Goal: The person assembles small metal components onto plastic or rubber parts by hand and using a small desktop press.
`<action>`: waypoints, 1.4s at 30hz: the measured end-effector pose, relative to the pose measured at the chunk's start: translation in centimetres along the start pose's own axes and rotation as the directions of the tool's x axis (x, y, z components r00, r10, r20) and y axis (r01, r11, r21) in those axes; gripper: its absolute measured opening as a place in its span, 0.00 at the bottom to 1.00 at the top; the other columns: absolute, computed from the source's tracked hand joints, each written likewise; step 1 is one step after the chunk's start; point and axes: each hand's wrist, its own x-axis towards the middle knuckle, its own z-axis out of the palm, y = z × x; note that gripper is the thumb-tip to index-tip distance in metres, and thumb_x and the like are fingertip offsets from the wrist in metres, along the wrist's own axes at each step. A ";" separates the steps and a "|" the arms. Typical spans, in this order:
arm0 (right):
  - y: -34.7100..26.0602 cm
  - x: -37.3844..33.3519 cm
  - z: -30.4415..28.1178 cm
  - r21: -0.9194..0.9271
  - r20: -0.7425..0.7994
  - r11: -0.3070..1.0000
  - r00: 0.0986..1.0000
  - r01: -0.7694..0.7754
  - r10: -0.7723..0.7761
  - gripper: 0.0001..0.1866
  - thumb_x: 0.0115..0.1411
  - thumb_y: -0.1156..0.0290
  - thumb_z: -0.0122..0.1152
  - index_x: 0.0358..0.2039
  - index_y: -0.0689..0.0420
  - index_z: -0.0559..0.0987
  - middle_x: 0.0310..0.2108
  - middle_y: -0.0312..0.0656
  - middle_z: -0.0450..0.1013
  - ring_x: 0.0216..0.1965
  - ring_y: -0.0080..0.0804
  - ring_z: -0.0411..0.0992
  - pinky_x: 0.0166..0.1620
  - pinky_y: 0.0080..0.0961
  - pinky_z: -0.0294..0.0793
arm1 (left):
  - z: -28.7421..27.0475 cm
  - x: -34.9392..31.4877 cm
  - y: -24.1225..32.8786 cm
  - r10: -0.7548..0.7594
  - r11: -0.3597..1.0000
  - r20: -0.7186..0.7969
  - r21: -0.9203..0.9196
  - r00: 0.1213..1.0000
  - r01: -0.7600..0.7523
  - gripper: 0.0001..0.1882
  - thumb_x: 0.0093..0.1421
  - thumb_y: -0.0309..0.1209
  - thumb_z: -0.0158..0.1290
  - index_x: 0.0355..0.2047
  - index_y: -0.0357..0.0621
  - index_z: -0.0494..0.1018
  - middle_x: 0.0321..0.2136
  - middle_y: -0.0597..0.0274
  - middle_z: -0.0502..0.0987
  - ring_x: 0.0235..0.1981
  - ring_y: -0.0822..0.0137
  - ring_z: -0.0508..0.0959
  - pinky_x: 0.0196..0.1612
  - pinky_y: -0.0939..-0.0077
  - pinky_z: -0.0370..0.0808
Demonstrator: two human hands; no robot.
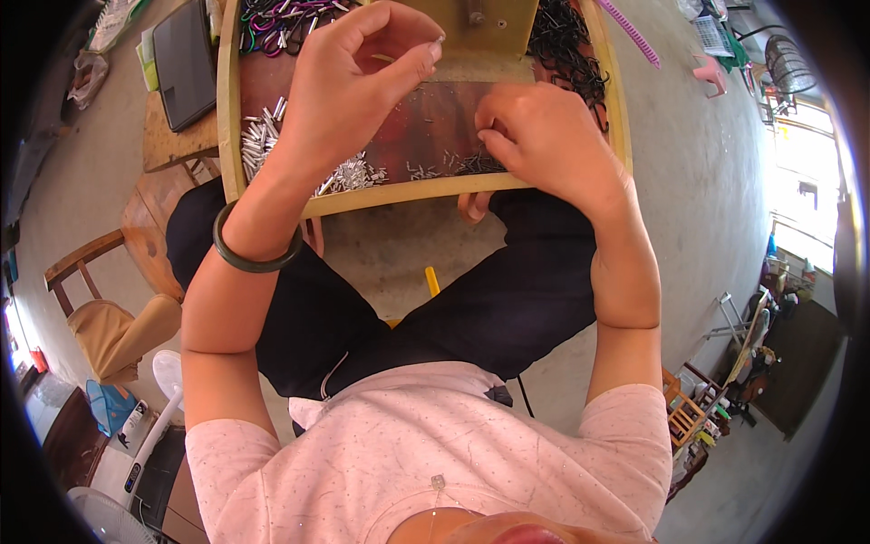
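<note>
My left hand [362, 68] is raised over the left part of a wood-rimmed work tray [435, 195]. Its thumb and forefinger are pressed together, and whatever is at their tips is too small to make out. Under that wrist lie short silver metal tubes [349, 174] in a loose pile, with longer silver pieces [260, 136] beside them. My right hand [548, 136] is low over the tray's right side, its fingers curled inward and their tips partly hidden. Small dark metal pins [476, 163] lie close to it. A brass-coloured metal block [476, 32] stands between the hands at the far side.
Coloured loops with silver ends [288, 23] fill the tray's far left corner, black hook-like pieces [566, 45] its far right. A purple coiled cord [633, 34] stretches beyond the rim. To the left, a dark tablet [186, 68] lies on a wooden stool; a wooden chair [136, 227] stands nearer.
</note>
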 end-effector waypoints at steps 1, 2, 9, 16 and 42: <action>-0.2 -0.2 0.2 -0.099 -0.037 0.993 0.997 0.067 -0.071 0.04 0.56 0.70 0.65 0.32 0.55 0.81 0.30 0.42 0.78 0.34 0.46 0.78 0.38 0.40 0.77 | 0.0 0.0 0.0 0.002 1.000 0.000 -0.002 1.000 -0.002 0.11 0.67 0.26 0.60 0.47 0.34 0.77 0.37 0.64 0.82 0.39 0.74 0.81 0.46 0.80 0.78; -0.2 -0.3 0.1 -0.098 -0.036 0.993 0.997 0.066 -0.070 0.04 0.56 0.70 0.65 0.32 0.55 0.81 0.30 0.42 0.78 0.34 0.46 0.78 0.38 0.40 0.77 | 0.0 0.0 0.0 0.003 1.000 0.000 -0.004 1.000 -0.003 0.11 0.67 0.26 0.60 0.47 0.34 0.77 0.37 0.64 0.82 0.39 0.75 0.81 0.46 0.80 0.78; -0.5 -0.5 1.6 -0.220 -0.040 0.961 0.983 0.168 -0.181 0.03 0.53 0.74 0.66 0.28 0.54 0.79 0.28 0.39 0.75 0.35 0.45 0.76 0.39 0.40 0.76 | -0.1 0.1 -0.4 0.000 1.000 0.006 -0.019 1.000 0.000 0.11 0.67 0.26 0.60 0.47 0.34 0.77 0.37 0.64 0.81 0.38 0.74 0.81 0.46 0.79 0.78; -0.3 1.0 1.2 -0.098 -0.028 0.993 0.997 0.063 -0.066 0.03 0.54 0.77 0.63 0.28 0.60 0.78 0.30 0.40 0.76 0.36 0.34 0.78 0.41 0.33 0.76 | 0.6 0.1 0.0 0.015 0.999 -0.003 0.043 1.000 -0.015 0.09 0.65 0.25 0.61 0.44 0.35 0.78 0.35 0.65 0.82 0.37 0.77 0.81 0.43 0.81 0.78; -1.6 3.1 -0.3 0.787 -0.333 0.580 0.936 0.211 0.112 0.05 0.64 0.74 0.60 0.38 0.61 0.79 0.35 0.36 0.77 0.38 0.23 0.77 0.45 0.24 0.76 | 0.7 0.0 1.1 -0.088 0.976 0.042 -0.197 0.995 0.095 0.05 0.64 0.26 0.57 0.38 0.37 0.75 0.32 0.68 0.80 0.34 0.79 0.79 0.32 0.85 0.75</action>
